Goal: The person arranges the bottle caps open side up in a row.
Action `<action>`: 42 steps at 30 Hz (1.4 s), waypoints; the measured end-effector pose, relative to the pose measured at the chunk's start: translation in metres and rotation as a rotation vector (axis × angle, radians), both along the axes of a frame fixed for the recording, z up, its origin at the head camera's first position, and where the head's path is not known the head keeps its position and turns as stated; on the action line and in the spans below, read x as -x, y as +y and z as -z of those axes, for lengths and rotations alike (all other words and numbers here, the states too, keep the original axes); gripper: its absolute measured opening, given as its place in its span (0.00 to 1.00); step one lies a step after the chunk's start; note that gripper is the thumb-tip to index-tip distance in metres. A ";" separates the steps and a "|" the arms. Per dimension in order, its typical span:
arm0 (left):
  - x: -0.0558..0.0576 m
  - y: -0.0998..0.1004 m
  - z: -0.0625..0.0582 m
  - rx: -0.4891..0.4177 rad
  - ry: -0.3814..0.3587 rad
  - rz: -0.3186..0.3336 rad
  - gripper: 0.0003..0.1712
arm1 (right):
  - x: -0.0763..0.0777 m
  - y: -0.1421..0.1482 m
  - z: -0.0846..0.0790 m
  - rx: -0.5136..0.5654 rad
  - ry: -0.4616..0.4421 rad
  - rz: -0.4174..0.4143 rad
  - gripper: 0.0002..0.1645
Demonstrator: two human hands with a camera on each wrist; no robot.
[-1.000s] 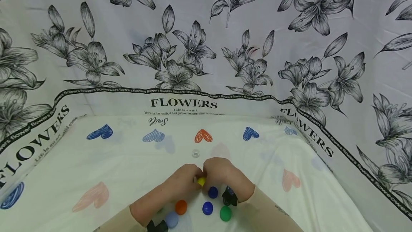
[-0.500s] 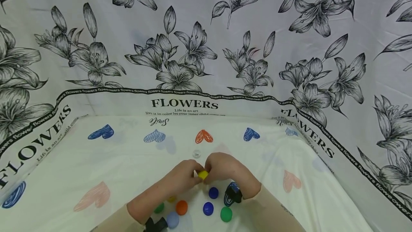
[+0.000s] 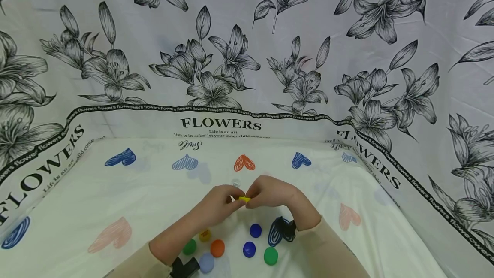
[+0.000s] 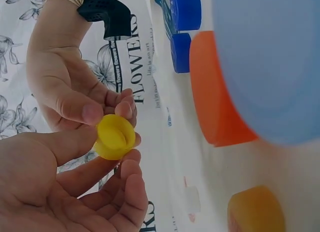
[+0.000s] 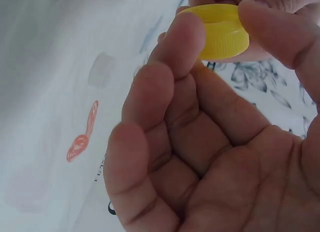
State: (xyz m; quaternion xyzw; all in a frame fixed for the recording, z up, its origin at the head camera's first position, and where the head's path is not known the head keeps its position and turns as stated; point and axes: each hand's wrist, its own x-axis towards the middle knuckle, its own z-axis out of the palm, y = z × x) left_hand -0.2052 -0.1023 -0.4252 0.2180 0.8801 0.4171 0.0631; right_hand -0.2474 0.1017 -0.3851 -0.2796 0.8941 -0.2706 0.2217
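Note:
A yellow bottle cap (image 4: 114, 137) with a ribbed side (image 5: 226, 41) is held up between both hands, above the cloth. My left hand (image 3: 217, 206) pinches one edge of it with thumb and fingertips. From the other side, my right hand (image 3: 273, 192) grips the opposite edge between thumb and index finger. The cap's hollow inside faces the left wrist camera. In the right wrist view the other fingers of the right hand curl loosely below the cap. Just beyond the hands, a clear cap (image 3: 236, 182) lies on the cloth, partly covered by the left hand in the head view.
Nearer the body lie an amber cap (image 3: 205, 235), an orange cap (image 3: 217, 248), a light blue cap (image 3: 206, 263), two dark blue caps (image 3: 249, 249) and two green caps (image 3: 271, 256). A white cloth (image 3: 154, 209) printed with hearts spreads beneath; a flowered curtain rises behind.
Both hands have lifted the yellow cap up and away from the body, and it has tilted to show edge-on. The amber and green caps by the left forearm have come into view.

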 end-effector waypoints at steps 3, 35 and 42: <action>0.002 -0.001 0.002 -0.032 0.016 -0.037 0.11 | 0.003 0.003 -0.002 0.030 -0.017 -0.033 0.10; 0.012 -0.001 0.012 -0.375 -0.111 -0.286 0.07 | 0.011 -0.006 0.007 0.309 -0.084 0.273 0.07; 0.013 0.001 0.013 -0.374 -0.134 -0.300 0.12 | 0.015 -0.007 0.012 0.313 -0.083 0.338 0.09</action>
